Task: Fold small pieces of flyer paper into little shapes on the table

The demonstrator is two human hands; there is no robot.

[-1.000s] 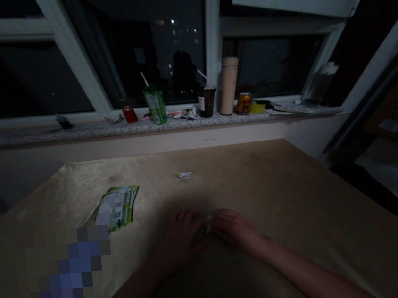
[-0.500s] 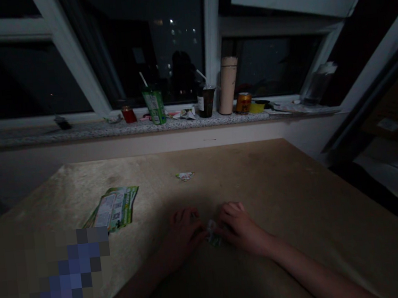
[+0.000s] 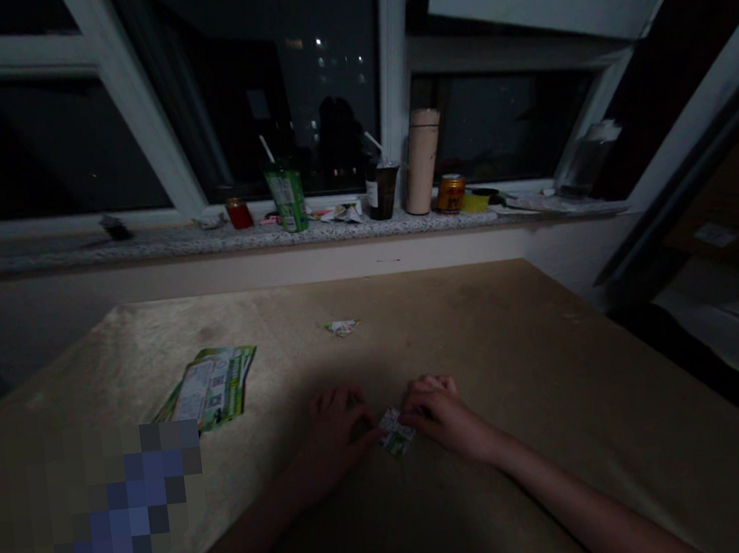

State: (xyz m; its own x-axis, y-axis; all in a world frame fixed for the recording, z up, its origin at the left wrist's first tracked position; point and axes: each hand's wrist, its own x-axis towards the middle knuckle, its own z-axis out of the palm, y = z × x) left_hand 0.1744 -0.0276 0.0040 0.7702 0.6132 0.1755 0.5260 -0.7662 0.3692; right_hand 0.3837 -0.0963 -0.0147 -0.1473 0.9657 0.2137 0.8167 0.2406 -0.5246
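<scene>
A small square of folded printed paper, white and green, lies on the brown tabletop between my hands. At its left corner is my left hand, thumb tip touching or very near the paper and the other fingers apart, bent forward over the table. My right hand has its fingers curled, with thumb and index pinched at the paper's upper right edge. Farther off, a small folded triangle of similar paper rests on the table. Dim light blurs the fingertips.
Several green printed leaflets lie stacked at the left. Behind the table, the windowsill carries a green cup, a dark cup, a pink tumbler, an orange can and a red jar.
My hands have drawn slightly apart, the right fingers curling back, so more of the folded paper shows as a flat square. The triangle and leaflets stay put.
</scene>
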